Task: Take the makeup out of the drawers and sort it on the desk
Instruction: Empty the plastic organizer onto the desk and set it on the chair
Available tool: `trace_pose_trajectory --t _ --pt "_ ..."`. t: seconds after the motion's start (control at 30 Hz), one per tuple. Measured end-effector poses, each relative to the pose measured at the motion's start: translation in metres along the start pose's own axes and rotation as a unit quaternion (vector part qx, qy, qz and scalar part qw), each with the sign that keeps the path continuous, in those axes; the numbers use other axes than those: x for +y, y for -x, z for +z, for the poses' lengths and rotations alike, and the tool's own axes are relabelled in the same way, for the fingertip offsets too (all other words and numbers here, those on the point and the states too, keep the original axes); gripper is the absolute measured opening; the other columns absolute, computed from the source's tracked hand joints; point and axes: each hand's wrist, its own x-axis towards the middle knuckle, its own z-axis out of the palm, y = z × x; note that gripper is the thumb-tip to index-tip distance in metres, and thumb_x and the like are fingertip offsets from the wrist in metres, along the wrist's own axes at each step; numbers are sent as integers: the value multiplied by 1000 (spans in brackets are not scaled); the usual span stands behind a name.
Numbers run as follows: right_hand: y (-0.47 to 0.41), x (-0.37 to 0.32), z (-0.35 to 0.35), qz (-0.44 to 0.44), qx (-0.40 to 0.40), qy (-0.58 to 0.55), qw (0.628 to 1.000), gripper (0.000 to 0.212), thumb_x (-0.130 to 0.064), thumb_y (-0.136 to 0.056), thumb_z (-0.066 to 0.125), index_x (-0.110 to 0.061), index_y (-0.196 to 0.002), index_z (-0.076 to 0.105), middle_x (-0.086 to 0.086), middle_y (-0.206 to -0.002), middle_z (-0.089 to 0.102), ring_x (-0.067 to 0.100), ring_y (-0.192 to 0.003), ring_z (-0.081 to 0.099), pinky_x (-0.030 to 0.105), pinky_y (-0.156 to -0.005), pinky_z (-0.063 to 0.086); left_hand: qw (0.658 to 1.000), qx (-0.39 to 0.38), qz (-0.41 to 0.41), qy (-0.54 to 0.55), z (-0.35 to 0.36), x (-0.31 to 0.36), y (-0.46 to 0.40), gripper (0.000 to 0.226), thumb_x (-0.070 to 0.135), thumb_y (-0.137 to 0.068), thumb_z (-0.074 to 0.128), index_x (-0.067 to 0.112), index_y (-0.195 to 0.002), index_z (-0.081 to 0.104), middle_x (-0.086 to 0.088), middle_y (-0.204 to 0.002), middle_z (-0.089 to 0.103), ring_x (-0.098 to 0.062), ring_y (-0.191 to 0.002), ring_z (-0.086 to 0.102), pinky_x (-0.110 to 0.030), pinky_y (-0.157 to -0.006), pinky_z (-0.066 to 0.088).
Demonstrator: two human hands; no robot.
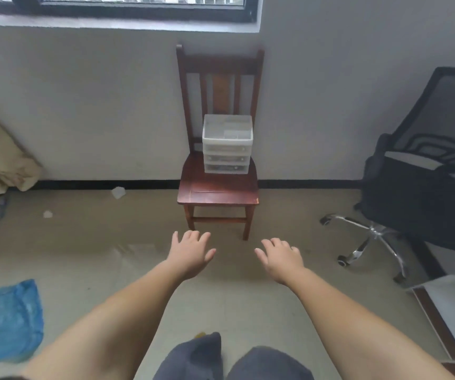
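Head view. Both hands are stretched forward, palms down, fingers spread and loose, grasping nothing. Left hand [190,252]: fingers slightly curled at the tips, thumb angled inward toward the other hand. Right hand [281,256]: same posture, thumb pointing inward. The two hands are near each other but apart, with bare floor [234,297] showing between them. Both forearms are bare and run back to the lower frame edge, where dark grey trousers [229,360] show at the knees.

Ahead of the hands, well apart from them, stands a dark red wooden chair [218,193] with its back against the grey wall. On its seat, toward the rear edge and right of centre, sits the white plastic drawer unit [227,149]: an open tray on top, three translucent drawers stacked below, all three pushed in. Contents of the drawers are too blurred to make out; the top tray appears divided into compartments.

Surroundings: black office chair [423,187] with chrome star base at the right, something dark draped over its seat. Blue plastic bag [4,322] on the floor at lower left. Beige cloth [1,163] against the left wall. Two small pale scraps on the floor near the baseboard. Window [138,4] with a dark frame along the top.
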Motion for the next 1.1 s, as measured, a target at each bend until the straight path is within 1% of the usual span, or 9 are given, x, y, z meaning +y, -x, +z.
trace_pose_trajectory --t 0.23,0.53,0.67,0.73,0.8,0.9,0.97,1.03,1.1 --pt "-139 -3 -39 17 -18 -27 999 47 -48 -99 22 -21 -133 41 5 -136 45 26 -125 41 41 -100 34 1000 -13 23 6 -34 -37 -143 54 50 -96 30 23 -143 28 -3 -140 40 -21 -135 28 -50 -113 12" --pt "-356 9 -81 -10 -85 -57 995 48 -47 -100 23 -21 -136 38 7 -136 44 28 -123 43 42 -97 36 998 -30 -18 44 -59 -69 -348 56 45 -96 34 22 -146 22 -4 -148 32 -21 -138 24 -50 -114 12" --pt "-445 8 -81 20 -120 -172 977 46 -39 -100 28 -17 -140 37 10 -139 44 30 -125 43 40 -99 38 999 1 -1 51 -66 -81 -431 61 34 -95 40 19 -149 15 -5 -152 25 -20 -141 20 -45 -115 14" --pt "-489 3 -73 63 -137 -279 948 42 -28 -100 31 -14 -139 38 11 -139 46 28 -123 46 31 -96 39 999 16 21 40 -64 -89 -470 63 27 -94 41 18 -150 13 -6 -155 19 -20 -142 17 -41 -115 14" --pt "-526 -5 -64 125 -147 -400 896 39 -17 -99 31 -12 -136 42 12 -135 51 25 -117 52 25 -90 39 999 14 40 27 -57 -96 -499 66 24 -93 42 18 -150 11 -7 -157 14 -21 -144 12 -39 -115 11" --pt "-569 -22 -47 232 -145 -587 762 38 -8 -97 31 -8 -133 42 12 -128 56 25 -115 55 39 -95 47 998 1 59 -8 -36 -110 -522 75 20 -88 46 19 -150 4 -6 -158 8 -20 -146 4 -40 -116 5" --pt "-591 -36 -37 296 -136 -708 626 36 -5 -98 30 -5 -132 43 12 -119 58 25 -112 56 40 -88 49 997 40 63 -21 -20 -116 -523 81 13 -82 51 15 -150 8 -9 -157 14 -25 -145 9 -45 -117 8" --pt "-605 -48 -31 338 -111 -801 481 33 -2 -98 31 -3 -126 48 13 -110 59 25 -108 56 41 -84 47 993 90 69 -18 -10 -115 -521 80 6 -76 51 11 -149 19 -12 -153 26 -29 -143 21 -49 -115 17" --pt "-612 -56 -27 362 -79 -852 370 29 1 -96 31 -5 -110 55 14 -111 59 26 -111 56 42 -84 45 990 118 69 -18 -8 -110 -522 74 5 -75 44 9 -147 25 -15 -150 32 -31 -140 27 -52 -113 22"
